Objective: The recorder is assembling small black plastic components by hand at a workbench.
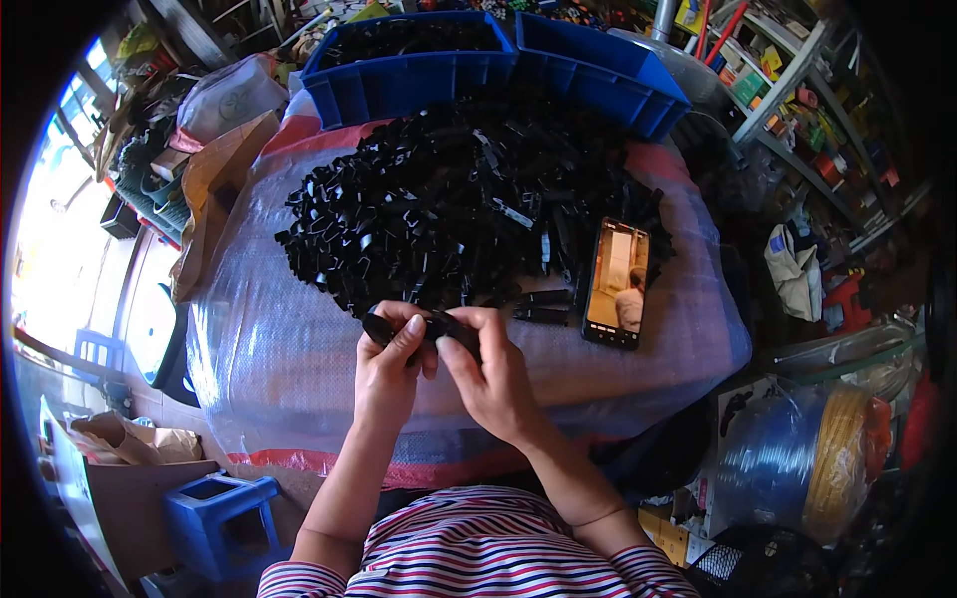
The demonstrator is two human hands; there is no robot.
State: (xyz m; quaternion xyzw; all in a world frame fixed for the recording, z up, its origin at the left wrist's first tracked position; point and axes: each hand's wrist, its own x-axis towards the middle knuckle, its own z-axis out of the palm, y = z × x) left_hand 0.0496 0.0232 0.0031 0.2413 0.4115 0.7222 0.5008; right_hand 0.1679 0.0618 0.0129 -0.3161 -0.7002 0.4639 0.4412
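Both hands meet over the near side of a wrapped, plastic-covered bale [289, 399]. Between them is a small black plastic part [436, 325], its exact kind hidden by the fingers. My left hand [389, 364] closes round its left end, thumb on top. From the right, my right hand [493, 374] pinches the other end between thumb and fingers. Just beyond lies a wide heap of black plastic pieces [439, 214], some with shiny faces. A few longer black pieces [543, 307] lie side by side right of my hands.
A lit phone [616, 284] lies right of the heap. Behind stand a blue bin [414, 85] holding black pieces and another blue bin [598, 85]. A blue stool [219, 518] is at lower left, coils of tubing [797, 463] at lower right, and loaded shelves [797, 100] at far right.
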